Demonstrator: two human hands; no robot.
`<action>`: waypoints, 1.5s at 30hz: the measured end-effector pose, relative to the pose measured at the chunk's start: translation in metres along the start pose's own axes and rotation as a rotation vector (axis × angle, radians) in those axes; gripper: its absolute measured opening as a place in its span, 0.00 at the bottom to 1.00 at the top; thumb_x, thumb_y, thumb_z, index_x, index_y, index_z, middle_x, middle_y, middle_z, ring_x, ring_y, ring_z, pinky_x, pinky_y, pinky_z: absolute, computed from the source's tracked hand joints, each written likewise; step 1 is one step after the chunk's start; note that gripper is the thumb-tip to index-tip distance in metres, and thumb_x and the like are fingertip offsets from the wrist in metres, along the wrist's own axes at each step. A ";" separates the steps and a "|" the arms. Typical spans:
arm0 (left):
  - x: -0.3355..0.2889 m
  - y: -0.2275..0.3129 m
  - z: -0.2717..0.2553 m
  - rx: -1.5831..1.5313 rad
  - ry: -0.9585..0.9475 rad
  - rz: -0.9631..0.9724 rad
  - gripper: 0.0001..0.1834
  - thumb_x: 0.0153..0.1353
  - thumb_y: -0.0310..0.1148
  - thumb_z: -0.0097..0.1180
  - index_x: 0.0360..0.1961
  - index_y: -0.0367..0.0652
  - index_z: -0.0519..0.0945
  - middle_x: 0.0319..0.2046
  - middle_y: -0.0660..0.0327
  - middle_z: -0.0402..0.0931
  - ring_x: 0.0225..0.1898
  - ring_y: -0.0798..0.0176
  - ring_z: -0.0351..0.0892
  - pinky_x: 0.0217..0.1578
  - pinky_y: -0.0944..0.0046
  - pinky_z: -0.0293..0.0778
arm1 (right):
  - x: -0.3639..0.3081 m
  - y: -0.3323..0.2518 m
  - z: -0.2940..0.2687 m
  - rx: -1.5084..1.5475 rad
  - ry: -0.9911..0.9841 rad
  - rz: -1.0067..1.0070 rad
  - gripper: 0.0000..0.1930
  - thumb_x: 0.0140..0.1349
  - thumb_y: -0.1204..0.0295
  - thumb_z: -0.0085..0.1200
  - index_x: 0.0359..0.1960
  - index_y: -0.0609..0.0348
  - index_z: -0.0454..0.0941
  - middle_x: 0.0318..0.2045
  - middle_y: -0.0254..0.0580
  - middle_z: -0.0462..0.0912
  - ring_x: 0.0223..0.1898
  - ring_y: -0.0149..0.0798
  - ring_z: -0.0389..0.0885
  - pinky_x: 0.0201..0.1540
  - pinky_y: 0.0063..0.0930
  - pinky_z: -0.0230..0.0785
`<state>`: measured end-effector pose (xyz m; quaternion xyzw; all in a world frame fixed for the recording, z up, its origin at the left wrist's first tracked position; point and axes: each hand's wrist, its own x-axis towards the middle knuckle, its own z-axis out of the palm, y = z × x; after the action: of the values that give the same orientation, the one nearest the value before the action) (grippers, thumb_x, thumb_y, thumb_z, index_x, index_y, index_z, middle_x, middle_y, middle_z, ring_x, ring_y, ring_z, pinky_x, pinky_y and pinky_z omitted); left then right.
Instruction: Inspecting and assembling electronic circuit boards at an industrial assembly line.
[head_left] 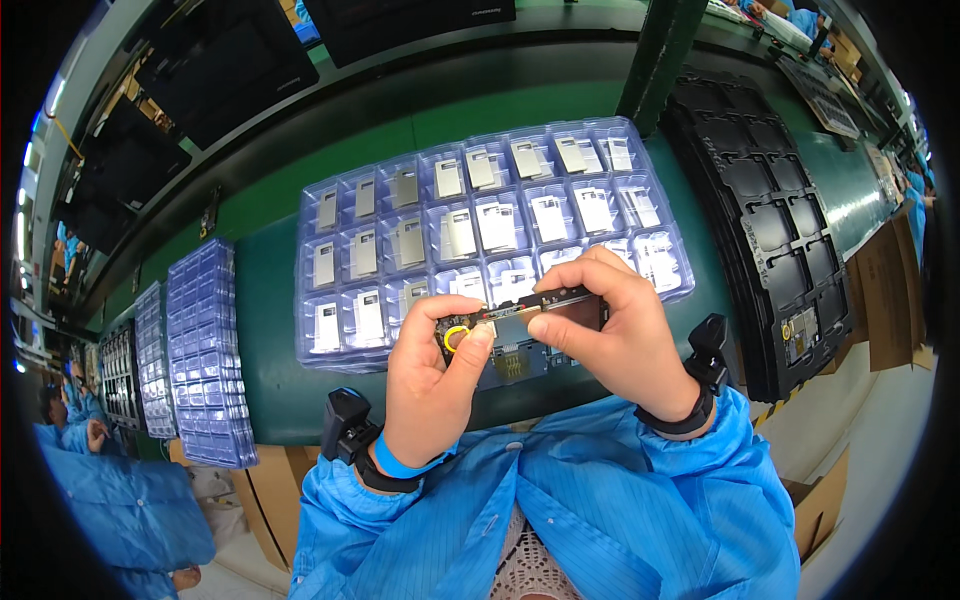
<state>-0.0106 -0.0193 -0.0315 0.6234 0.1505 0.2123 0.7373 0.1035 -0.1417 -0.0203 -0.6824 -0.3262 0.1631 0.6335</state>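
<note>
the left hand [430, 365] is pinched, thumb and fingers, on the left end of a dark board [512, 366], and the right hand [625, 325] grasps the other end, its thumb on the near face and its fingers along the far edge. the board sits between the two hands, held up over the near edge of the bench [280, 385] — fingers cover much of it, so i cannot tell how its parts join. a yellow ring [456, 338] shows on it between the left thumb and fingers. just beyond both hands lies a clear tray [340, 358], its pockets holding silver plates [447, 178], some single, some overlapping. left of the left hand, well apart, stand stacked clear trays [212, 360]; right of the right hand is a stack of black trays [765, 225], with a part [800, 333] in a pocket at its near end. each wrist wears a black strap — the left also has a blue band [412, 462]. far to the left of the left hand, a co-worker's blue sleeve [130, 500] shows, and a green post [655, 60] rises beyond the right hand.
</note>
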 end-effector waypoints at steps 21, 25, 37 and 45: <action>0.004 -0.003 0.005 -0.172 0.040 -0.095 0.13 0.59 0.24 0.47 0.45 0.38 0.65 0.36 0.62 0.69 0.36 0.75 0.66 0.38 0.75 0.64 | -0.010 0.008 -0.025 0.273 0.120 0.131 0.21 0.56 0.74 0.53 0.50 0.65 0.63 0.36 0.40 0.72 0.32 0.26 0.74 0.33 0.17 0.70; 0.004 -0.007 0.013 -0.072 0.050 -0.011 0.21 0.57 0.21 0.44 0.53 0.39 0.60 0.36 0.62 0.68 0.28 0.75 0.65 0.30 0.79 0.62 | -0.021 0.009 -0.041 0.485 -0.006 0.292 0.13 0.58 0.77 0.49 0.45 0.64 0.69 0.34 0.36 0.76 0.31 0.26 0.74 0.26 0.19 0.72; 0.010 0.032 -0.120 0.037 0.134 0.269 0.22 0.60 0.30 0.44 0.54 0.36 0.58 0.54 0.40 0.60 0.46 0.46 0.71 0.46 0.53 0.70 | -0.078 0.022 -0.312 -0.400 0.936 0.267 0.12 0.59 0.69 0.48 0.44 0.58 0.75 0.26 0.28 0.75 0.22 0.21 0.68 0.22 0.14 0.62; 0.016 0.047 -0.144 0.226 0.308 0.336 0.22 0.57 0.27 0.48 0.51 0.32 0.60 0.54 0.41 0.60 0.47 0.45 0.71 0.47 0.54 0.71 | -0.083 0.078 -0.337 -0.356 0.955 0.562 0.12 0.57 0.70 0.49 0.40 0.62 0.76 0.18 0.29 0.71 0.18 0.24 0.66 0.20 0.23 0.63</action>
<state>-0.0724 0.1182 -0.0097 0.6786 0.1780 0.4062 0.5855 0.2757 -0.4502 -0.0636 -0.8369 0.1667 -0.0583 0.5181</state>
